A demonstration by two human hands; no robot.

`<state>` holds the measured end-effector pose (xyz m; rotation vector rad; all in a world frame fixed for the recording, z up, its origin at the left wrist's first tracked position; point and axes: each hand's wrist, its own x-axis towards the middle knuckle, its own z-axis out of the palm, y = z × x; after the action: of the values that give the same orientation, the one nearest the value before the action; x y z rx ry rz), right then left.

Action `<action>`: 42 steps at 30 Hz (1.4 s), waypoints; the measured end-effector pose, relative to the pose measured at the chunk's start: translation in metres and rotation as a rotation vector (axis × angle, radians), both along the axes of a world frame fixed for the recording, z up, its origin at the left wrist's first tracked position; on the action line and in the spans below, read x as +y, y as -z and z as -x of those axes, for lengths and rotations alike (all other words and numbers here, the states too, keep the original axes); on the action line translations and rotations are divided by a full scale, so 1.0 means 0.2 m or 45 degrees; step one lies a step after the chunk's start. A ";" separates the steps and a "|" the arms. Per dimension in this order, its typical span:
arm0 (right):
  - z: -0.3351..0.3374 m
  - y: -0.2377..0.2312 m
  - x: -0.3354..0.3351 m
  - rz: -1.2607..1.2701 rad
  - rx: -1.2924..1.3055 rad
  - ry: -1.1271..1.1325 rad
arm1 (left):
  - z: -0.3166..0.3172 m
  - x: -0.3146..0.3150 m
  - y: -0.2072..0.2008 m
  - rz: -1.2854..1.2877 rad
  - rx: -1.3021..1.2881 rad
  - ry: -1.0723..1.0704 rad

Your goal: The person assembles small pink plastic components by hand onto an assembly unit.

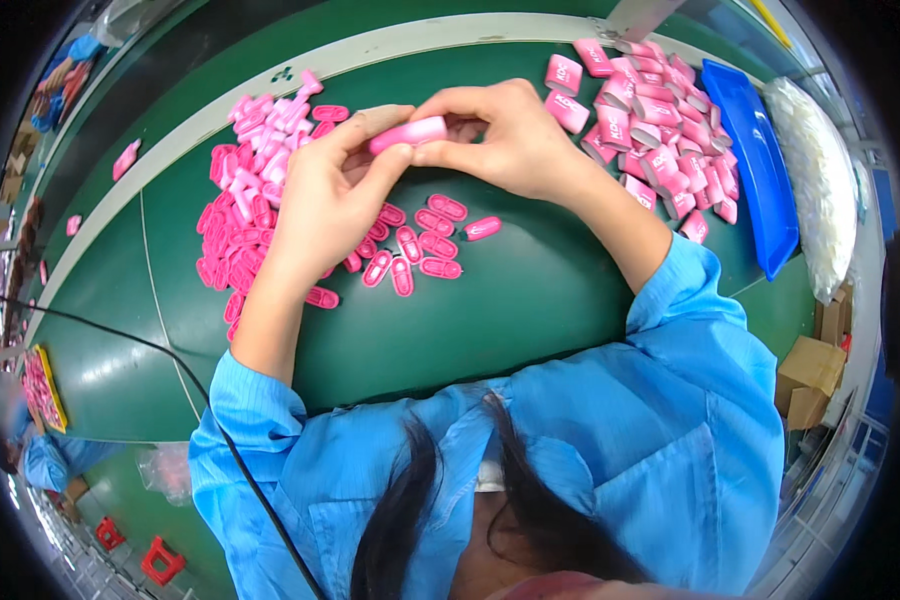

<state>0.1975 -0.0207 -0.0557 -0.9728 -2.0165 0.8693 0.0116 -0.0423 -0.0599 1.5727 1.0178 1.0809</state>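
A smooth pink elongated plastic piece is held up over the green work surface. My left hand pinches its left part between thumb and fingers. The fingers of my right hand are closed at its right end and hide that end. Below my hands lie several deep-pink oval plastic parts with recessed insides. A larger heap of light-pink and deep-pink parts spreads beside my left wrist. To the right of my right hand is a pile of pink-and-white printed plastic sleeves.
A blue tray stands along the right edge, beside a white filled plastic bag. Cardboard boxes are at the far right. A pale rail bounds the far side of the green surface. At left, a black cable crosses the view.
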 end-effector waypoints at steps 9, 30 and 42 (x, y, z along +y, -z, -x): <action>-0.02 -0.08 0.03 -0.330 -0.359 0.078 | -0.04 0.03 0.00 0.260 -0.279 0.050; 0.40 0.08 0.33 -0.550 -0.641 -0.067 | 0.44 0.11 -0.02 0.382 -0.790 -0.081; 0.11 -0.03 0.06 0.482 0.531 -0.003 | 0.07 -0.02 0.00 0.297 -0.423 -0.026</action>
<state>0.1765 -0.0090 -0.0490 -0.8952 -1.5292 1.3642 -0.0022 -0.0456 -0.0600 1.1531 0.8971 1.1470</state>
